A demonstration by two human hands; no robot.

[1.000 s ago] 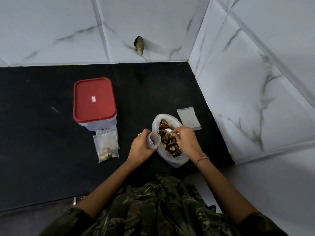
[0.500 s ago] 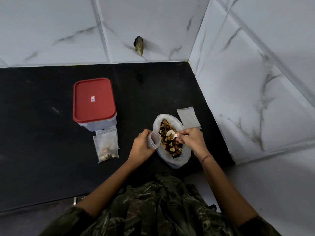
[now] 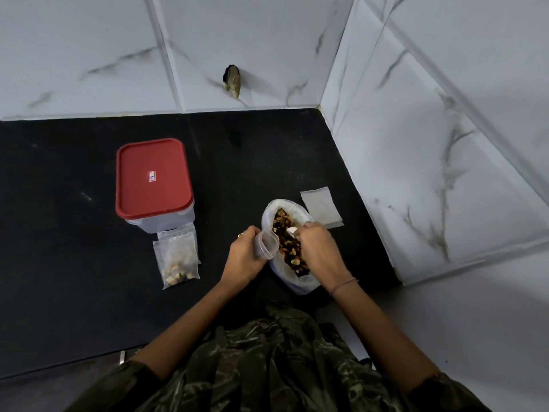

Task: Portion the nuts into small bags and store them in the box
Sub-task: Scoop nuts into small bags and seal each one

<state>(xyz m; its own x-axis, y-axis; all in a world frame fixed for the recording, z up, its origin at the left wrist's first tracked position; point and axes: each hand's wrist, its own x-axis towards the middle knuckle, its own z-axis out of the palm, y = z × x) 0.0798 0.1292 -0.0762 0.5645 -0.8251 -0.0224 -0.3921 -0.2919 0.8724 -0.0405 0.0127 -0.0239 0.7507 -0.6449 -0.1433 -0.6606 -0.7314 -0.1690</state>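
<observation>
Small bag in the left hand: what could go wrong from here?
1. The left hand alone holds the small bag open; its mouth could sag and nuts off the spoon land on the black counter.
2. The big nut bag is soft and unsupported; the right hand scooping might tip it.

Dim, seemingly soft; edges fisheye-warped.

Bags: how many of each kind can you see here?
Big bag of nuts: 1
Small open bag in the left hand: 1
Small filled bag: 1
Flat empty bag: 1
Total: 4 (more may lie underneath)
</observation>
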